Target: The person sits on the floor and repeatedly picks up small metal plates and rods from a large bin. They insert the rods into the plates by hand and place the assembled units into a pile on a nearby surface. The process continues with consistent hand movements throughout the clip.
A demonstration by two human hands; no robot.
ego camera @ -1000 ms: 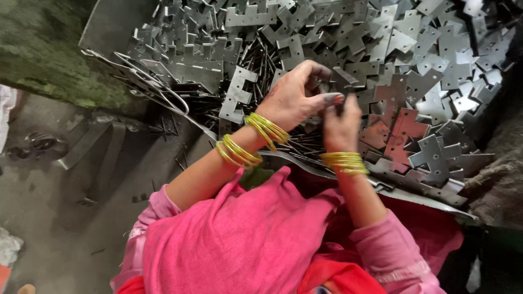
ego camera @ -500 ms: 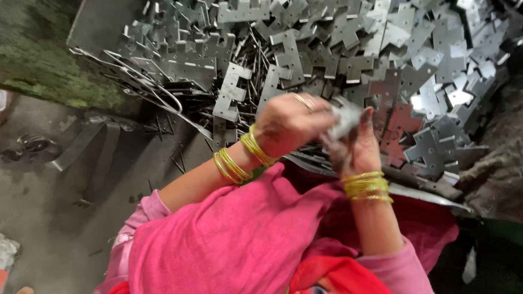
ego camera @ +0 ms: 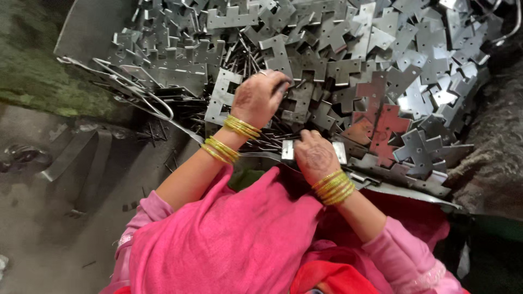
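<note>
Pink sleeves and draped pink cloth, gold-yellow bangles on both wrists, henna patterns on hands.

1. The left hand reaches forward, back of the hand up, fingers curled downward at the tips.
2. The right hand sits nearer the body, knuckles up, fingers bent under and hidden.
3. Both forearms are bare and angle toward each other, wrists ringed with yellow bangles.
</note>
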